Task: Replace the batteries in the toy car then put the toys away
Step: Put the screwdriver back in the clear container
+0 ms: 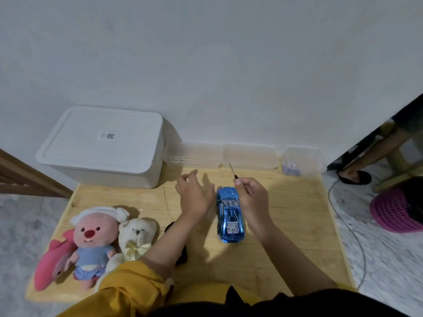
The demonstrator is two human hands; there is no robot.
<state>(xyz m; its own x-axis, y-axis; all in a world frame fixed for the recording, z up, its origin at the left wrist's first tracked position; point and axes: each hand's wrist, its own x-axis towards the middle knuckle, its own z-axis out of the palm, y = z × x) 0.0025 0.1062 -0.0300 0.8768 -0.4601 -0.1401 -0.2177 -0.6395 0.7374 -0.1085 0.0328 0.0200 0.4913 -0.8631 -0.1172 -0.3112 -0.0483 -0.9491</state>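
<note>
Right hand [250, 193] pinches screwdriver [234, 171] — blue toy car [230, 216] below.

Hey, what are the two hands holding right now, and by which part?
The right hand pinches a small screwdriver by its handle end. The left hand holds nothing, fingers spread beside the blue toy car.

Shiny blue toy car [230, 215] stands upright on the wooden table [286, 225].

A black object [182, 255] lies mostly hidden under the left forearm — the white box's label [107, 135] too small to read.
</note>
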